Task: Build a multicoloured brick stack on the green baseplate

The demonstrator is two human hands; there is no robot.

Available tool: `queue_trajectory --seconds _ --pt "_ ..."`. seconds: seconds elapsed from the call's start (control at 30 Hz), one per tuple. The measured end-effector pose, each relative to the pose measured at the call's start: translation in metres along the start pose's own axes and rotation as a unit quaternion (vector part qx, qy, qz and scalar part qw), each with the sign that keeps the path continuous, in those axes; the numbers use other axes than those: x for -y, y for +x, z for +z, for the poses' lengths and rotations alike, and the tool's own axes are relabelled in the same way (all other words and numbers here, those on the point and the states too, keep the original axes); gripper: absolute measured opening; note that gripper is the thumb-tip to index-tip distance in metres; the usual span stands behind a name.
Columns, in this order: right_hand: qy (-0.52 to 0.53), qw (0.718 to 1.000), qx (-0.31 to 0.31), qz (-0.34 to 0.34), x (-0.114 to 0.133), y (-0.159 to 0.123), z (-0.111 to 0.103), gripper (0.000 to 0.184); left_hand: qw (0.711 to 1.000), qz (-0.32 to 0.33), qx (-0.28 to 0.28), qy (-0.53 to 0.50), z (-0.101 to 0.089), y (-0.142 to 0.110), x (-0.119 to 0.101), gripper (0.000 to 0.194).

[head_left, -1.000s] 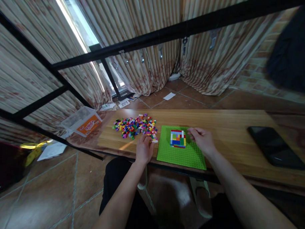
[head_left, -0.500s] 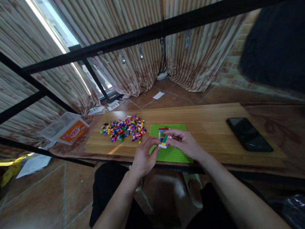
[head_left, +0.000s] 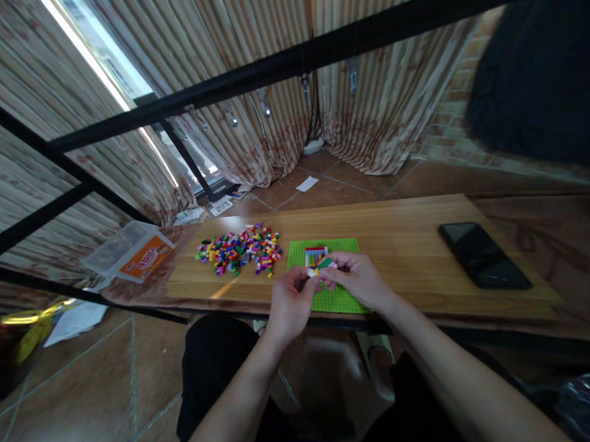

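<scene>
Between my two hands, above the green baseplate (head_left: pixel 339 302), is a small cluster of joined toy bricks (head_left: pixel 325 264) with green, white, yellow and pink parts. My left hand (head_left: pixel 292 300) pinches its white end between thumb and fingers. The green and pink end is gripped by my right hand (head_left: pixel 359 277). Just behind the fingers, a low build of red, light blue and other coloured bricks (head_left: pixel 316 253) sits on the baseplate, its near side partly hidden by my hands.
Left of the baseplate lies a heap of loose coloured bricks (head_left: pixel 238 250). A clear plastic box with an orange label (head_left: pixel 146 258) stands at the far left. A black phone (head_left: pixel 484 255) rests on the right of the wooden board (head_left: pixel 406 227). A dark metal bar (head_left: pixel 251 77) crosses beyond the table.
The cluster has turned in my fingers, its green brick now lying flatter and farther right. My hands have drawn closer together around it. The camera view has shifted slightly.
</scene>
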State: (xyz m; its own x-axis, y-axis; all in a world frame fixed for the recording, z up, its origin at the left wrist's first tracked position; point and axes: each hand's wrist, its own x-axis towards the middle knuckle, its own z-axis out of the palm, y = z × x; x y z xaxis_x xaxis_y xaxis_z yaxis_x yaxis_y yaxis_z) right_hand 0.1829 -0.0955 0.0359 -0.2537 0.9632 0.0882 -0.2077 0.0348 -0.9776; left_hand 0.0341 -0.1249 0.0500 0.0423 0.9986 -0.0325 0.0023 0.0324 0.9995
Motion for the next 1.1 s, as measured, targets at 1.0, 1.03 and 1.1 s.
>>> queue_trajectory --seconds 1.0,1.03,1.1 --pt "0.208 0.968 -0.014 0.139 -0.005 -0.005 0.017 0.03 1.0 -0.013 -0.005 0.001 -0.011 0.004 -0.003 0.021" --pt "0.198 0.971 -0.013 0.135 -0.006 -0.006 0.017 0.031 1.0 -0.016 -0.002 0.0 -0.011 0.004 -0.003 0.022" --pt "0.178 0.975 -0.009 0.133 -0.008 -0.006 0.018 0.033 1.0 -0.026 0.0 -0.004 -0.01 0.004 -0.003 0.024"
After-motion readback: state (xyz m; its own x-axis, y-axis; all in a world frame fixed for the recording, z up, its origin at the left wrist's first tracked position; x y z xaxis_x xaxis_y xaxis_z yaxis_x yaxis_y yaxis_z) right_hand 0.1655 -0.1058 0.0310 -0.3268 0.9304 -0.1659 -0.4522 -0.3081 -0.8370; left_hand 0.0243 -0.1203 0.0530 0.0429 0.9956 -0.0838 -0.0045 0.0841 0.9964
